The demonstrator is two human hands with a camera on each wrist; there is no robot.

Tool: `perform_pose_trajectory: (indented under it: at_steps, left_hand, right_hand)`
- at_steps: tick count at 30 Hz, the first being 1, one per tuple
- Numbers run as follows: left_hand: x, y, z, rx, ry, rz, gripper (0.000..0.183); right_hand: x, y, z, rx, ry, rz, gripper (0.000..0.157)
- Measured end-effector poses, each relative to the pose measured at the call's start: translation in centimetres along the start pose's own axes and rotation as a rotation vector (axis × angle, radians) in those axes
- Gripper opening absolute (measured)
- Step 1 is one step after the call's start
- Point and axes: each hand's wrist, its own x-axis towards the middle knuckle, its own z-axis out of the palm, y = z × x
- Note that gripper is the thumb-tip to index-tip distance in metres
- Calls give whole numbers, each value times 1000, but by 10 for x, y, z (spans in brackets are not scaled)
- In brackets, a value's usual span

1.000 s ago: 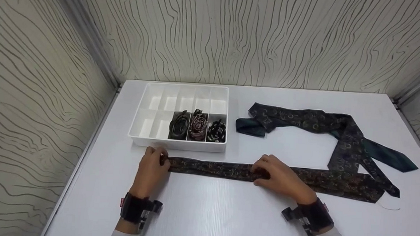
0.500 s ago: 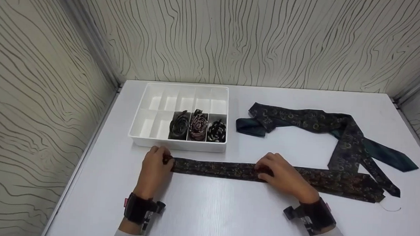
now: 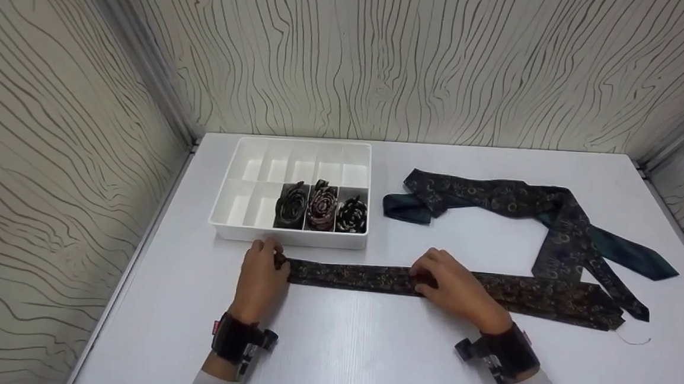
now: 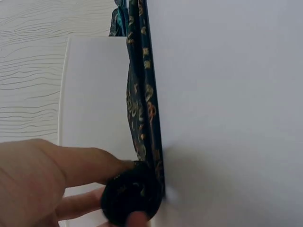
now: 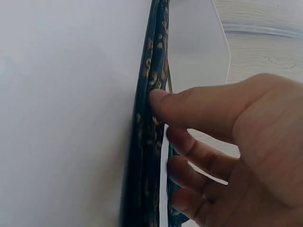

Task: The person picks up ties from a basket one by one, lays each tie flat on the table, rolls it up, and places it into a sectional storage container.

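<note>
A dark patterned necktie (image 3: 349, 275) lies stretched from left to right along the table, folded narrow lengthwise. At its left end my left hand (image 3: 260, 285) grips a small rolled coil (image 4: 124, 195) of the tie, thumb and fingers around it in the left wrist view. Farther right, my right hand (image 3: 457, 291) pinches the tie's edges near the middle; the thumb (image 5: 165, 101) lies on the cloth with fingertips along the far side. The wide end (image 3: 596, 305) rests flat at the right, with a loose thread beside it.
A white divided box (image 3: 292, 236) stands behind the left hand, several compartments bare. Three rolled ties, including a reddish one (image 3: 322, 207), fill front compartments. Another patterned tie (image 3: 508, 197) and a dark green tie (image 3: 635, 254) lie heaped at the back right, one end reaching the stretched tie.
My left hand has moved a little to the right with the coil, and the flat stretch between the hands has shortened. My right hand stays near the same spot.
</note>
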Motion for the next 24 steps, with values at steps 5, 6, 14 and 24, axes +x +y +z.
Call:
perform_pose_trajectory:
  at_steps: [5, 6, 14, 24]
  left_hand:
    - [-2, 6, 8, -66, -7, 36, 28]
    - [-3, 8, 9, -73, -12, 42, 26]
    - [-9, 14, 10, -69, -15, 84, 6]
    - [-10, 18, 14, -56, -35, 24, 34]
  right_hand:
    - [3, -10, 9, 27, -36, -56, 18]
    - [4, -12, 10, 28, -48, -60, 19]
    - [4, -14, 11, 26, -81, -41, 19]
    - [16, -31, 17, 37, -86, -72, 13]
